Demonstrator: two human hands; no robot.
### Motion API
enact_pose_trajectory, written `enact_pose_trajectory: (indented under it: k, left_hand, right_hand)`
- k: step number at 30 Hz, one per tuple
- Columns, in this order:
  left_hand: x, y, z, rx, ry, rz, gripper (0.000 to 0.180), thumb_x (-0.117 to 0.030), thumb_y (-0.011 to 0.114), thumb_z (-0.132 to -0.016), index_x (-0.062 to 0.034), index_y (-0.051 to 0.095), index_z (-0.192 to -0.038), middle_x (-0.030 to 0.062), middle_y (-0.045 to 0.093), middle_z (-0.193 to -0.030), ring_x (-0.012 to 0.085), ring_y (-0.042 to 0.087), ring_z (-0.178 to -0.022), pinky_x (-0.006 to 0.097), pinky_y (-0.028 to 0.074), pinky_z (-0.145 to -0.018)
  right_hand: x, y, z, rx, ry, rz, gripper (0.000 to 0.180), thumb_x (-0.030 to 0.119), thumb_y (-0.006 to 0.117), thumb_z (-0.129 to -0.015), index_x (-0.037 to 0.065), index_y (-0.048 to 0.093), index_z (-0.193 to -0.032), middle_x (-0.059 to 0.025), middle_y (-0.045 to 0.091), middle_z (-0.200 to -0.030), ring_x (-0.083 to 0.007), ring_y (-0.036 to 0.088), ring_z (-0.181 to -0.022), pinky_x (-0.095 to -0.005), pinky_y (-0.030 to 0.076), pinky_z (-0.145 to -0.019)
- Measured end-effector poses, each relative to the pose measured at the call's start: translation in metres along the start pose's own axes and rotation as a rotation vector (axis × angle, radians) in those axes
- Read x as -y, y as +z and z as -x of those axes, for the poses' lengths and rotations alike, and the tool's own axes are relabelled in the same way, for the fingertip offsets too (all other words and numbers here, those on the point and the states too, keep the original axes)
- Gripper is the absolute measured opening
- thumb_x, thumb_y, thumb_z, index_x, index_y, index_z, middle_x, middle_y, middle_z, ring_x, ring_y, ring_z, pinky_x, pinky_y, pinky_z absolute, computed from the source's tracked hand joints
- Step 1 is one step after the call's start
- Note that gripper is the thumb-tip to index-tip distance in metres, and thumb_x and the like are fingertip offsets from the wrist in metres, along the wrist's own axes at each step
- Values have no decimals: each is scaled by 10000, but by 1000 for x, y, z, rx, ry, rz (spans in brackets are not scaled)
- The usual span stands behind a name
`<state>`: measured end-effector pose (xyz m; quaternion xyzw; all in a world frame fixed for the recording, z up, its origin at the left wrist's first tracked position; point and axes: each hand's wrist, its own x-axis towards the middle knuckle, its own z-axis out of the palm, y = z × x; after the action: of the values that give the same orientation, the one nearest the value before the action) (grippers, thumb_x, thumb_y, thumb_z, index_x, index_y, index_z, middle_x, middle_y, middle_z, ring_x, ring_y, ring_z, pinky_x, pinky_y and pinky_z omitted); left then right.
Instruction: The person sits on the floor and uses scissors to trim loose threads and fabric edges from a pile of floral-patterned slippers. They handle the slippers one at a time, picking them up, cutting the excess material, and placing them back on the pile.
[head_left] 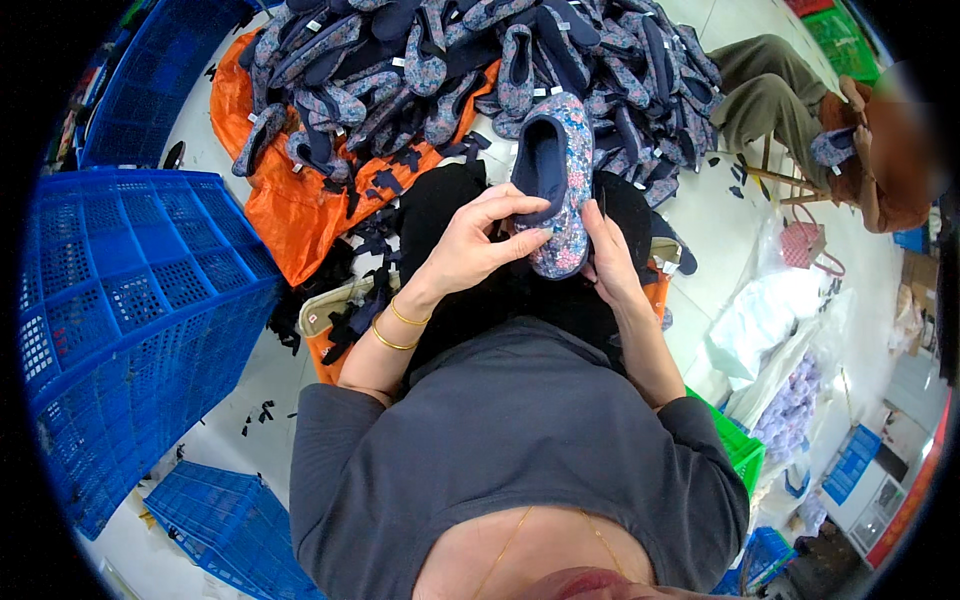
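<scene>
Above my lap is a floral slipper (574,205) in blue and pink with a dark navy lining, its rounded end toward me. My left hand (485,235), with gold bangles on the wrist, pinches the edge of the slipper's opening between thumb and fingers. From the right side, my right hand (612,258) grips the slipper's outer wall; some of its fingers are hidden behind. Beside the right thumb shows a small dark sliver that I cannot make out. Beyond my knees lies a big heap of similar slippers (430,60), partly on an orange sheet (265,215).
Blue plastic crates (150,270) stand at my left, with another blue crate (225,525) nearer. Dark fabric scraps (385,182) litter the sheet and floor. A green crate (738,440) is by my right elbow. At the right a seated person (780,95) holds a slipper (832,148).
</scene>
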<state>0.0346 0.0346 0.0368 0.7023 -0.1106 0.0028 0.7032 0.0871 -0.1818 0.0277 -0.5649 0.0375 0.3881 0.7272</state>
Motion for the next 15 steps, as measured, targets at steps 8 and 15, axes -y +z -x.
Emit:
enact_pose_trajectory:
  k: [8,15]
  left_hand:
    - [10,-4,2,-36,-71,69,302,-28,693,-860,54,627,-1144,49,525,-963,107,569,-819,228,492,-695]
    - [13,2,2,-93,-78,157,295,-104,713,-853,11,659,-1119,8,521,-904,76,484,-792,210,399,-687]
  right_hand:
    - [8,2,7,-159,-582,737,418,106,536,-960,-20,469,-1353,-75,526,-992,-158,512,-889,-255,424,-796]
    - [27,29,7,-125,-815,918,422,71,751,-797,28,597,-1188,-77,582,-937,-139,552,-677,-231,458,-596]
